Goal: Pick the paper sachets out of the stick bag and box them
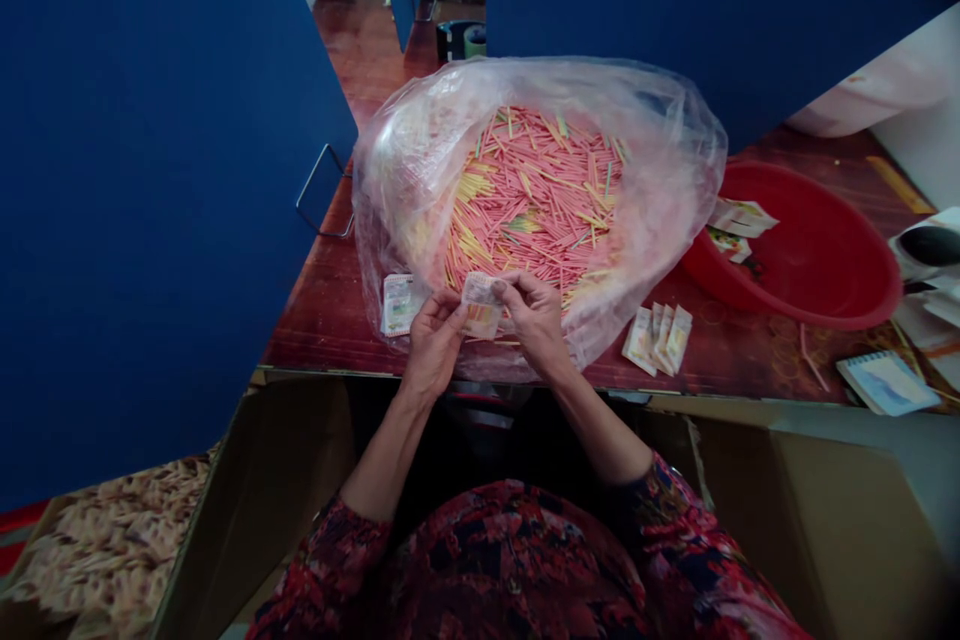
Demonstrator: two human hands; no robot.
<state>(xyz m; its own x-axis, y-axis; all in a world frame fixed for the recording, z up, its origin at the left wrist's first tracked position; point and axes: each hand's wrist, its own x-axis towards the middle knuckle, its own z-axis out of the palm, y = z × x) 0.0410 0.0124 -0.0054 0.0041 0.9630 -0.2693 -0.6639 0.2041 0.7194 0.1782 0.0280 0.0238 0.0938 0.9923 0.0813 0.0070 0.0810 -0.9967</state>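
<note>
A small printed packet (481, 306) is held between both hands at the front edge of a clear plastic bag (660, 130). My left hand (435, 340) pinches its left side, and my right hand (534, 318) grips its upper right side with thumb and fingers. Many thin pink, yellow and green sticks (540, 190) fill the open bag just beyond the hands. To the left of my left hand lies a stack of similar packets (398, 304), partly under the plastic. Several more packets (658, 338) rest on the table right of the bag.
A red basin (832, 250) holding some packets stands at the right. Near it lie a spiral notepad (888, 382) and rubber bands. Blue panels (150, 170) with a metal handle flank the dark red table (322, 320). Tape rolls (474, 40) stand behind the bag.
</note>
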